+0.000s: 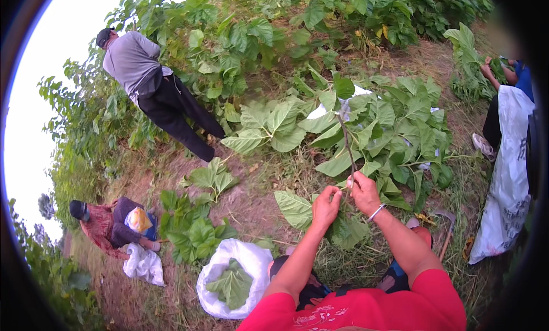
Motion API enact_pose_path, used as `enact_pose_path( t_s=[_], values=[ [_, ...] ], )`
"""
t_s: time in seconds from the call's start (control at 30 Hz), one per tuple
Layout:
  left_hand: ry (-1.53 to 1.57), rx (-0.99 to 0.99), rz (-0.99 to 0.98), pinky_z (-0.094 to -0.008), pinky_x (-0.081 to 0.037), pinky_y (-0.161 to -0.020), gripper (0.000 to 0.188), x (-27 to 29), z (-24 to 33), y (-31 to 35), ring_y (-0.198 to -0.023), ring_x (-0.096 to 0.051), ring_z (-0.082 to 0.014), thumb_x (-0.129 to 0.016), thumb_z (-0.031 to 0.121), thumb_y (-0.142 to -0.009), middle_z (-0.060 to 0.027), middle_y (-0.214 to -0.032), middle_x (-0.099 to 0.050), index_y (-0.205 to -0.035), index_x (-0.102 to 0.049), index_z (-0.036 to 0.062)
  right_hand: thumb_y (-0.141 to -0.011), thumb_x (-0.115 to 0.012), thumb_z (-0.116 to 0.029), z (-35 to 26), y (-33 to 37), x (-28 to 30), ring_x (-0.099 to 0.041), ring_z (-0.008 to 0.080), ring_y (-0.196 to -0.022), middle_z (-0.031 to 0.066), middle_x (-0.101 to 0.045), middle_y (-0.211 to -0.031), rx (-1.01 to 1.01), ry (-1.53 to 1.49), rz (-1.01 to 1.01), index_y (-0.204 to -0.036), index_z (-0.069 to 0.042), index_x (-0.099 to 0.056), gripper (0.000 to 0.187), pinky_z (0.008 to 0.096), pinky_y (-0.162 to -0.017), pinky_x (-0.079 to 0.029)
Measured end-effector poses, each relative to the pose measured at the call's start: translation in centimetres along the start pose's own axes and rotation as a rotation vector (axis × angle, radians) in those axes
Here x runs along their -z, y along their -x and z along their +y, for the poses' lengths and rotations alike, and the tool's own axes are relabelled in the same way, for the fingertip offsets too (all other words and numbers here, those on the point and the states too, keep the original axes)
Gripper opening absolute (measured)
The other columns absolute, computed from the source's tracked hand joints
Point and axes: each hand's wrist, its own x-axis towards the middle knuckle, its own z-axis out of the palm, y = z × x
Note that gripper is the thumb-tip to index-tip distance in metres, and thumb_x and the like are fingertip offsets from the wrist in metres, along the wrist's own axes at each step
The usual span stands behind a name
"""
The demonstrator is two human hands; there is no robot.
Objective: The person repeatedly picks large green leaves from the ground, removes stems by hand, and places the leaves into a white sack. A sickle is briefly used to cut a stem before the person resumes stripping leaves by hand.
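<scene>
My right hand [365, 193] is closed round a thin brown leafy branch [346, 143], which stands up from the fist with broad green leaves along it. Close beside it, my left hand [326, 207] has its fingers curled together near the branch's lower part; what they pinch is hidden. A large pale-green leaf [293, 209] shows just left of that hand, and another leaf [350, 231] hangs below both hands. Beyond them lies a big heap of cut leafy branches [400, 131]. By my left forearm stands an open white sack [207, 285] with leaves [231, 285] inside.
A sickle [448, 231] lies on the grass to my right. One person [134, 62] stands among the bushes [240, 33]. Another [108, 228] bends by a white bag [143, 264] at left. At right, someone's hands [487, 70] hold leaves near a white sack [506, 182].
</scene>
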Motion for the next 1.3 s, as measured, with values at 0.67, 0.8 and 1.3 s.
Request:
enact_pose_path(
  t_s=[0.67, 0.8, 1.3],
  values=[
    [0.312, -0.214, -0.434, -0.0256, -0.044, -0.072, 0.007, 1.2, 2.9, 2.9, -0.077, -0.052, -0.0084, -0.059, 0.009, -0.089, -0.0012, -0.079, -0.059, -0.089, -0.060, 0.0019, -0.087, -0.064, -0.016, 3.2, 0.2, 2.0, -0.045, 0.0051, -0.051, -0.0031, -0.056, -0.067, -0.625, -0.629, -0.456, -0.084, -0.007, -0.063, 0.010, 0.0209, -0.046, -0.034],
    [0.332, -0.089, -0.321, -0.0222, -0.040, -0.069, 0.008, 0.5, 0.9, 1.4, -0.074, -0.047, -0.0051, -0.057, 0.010, -0.090, 0.0047, -0.076, -0.054, -0.086, -0.058, 0.0029, -0.090, -0.062, -0.018, 1.1, -0.7, 1.9, -0.047, 0.0044, -0.054, -0.0008, -0.058, -0.069, -0.378, -0.575, -0.236, -0.081, -0.007, -0.060, 0.014, 0.0205, -0.048, -0.036],
    [0.625, 0.281, 0.030, -0.0208, -0.040, -0.060, 0.009, 2.7, -5.5, -3.2, -0.065, -0.050, -0.0043, -0.059, 0.013, -0.089, 0.0032, -0.074, -0.060, -0.084, -0.063, 0.0066, -0.090, -0.060, -0.012, -1.3, -0.7, 3.9, -0.052, 0.0051, -0.055, -0.0005, -0.052, -0.062, 0.028, -0.035, 0.029, -0.079, -0.002, -0.052, 0.017, 0.0233, -0.050, -0.043]
  ],
)
